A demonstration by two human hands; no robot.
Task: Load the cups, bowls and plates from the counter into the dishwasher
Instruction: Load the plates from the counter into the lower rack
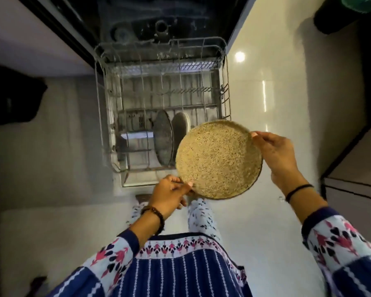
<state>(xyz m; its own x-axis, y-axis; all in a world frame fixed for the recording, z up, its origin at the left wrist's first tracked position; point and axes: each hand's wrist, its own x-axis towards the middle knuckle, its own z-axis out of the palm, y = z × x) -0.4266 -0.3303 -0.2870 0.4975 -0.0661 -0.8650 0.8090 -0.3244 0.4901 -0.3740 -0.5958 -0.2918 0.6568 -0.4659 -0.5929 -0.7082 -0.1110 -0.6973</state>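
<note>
I hold a round speckled tan plate [219, 159] flat-faced toward me above the near right corner of the pulled-out wire dishwasher rack [107, 116]. My left hand [169, 194] pinches its lower left rim. My right hand [274, 153] grips its right rim. Two plates stand on edge in the rack: a dark grey plate [163, 140] and a smaller grey plate [180, 125] just behind the tan one.
The open dishwasher tub [159, 24] lies beyond the rack, dark inside. Glossy pale floor tiles [266, 82] spread to the right. A dark cabinet edge [351, 146] runs along the right, a black object [11, 93] sits at the left.
</note>
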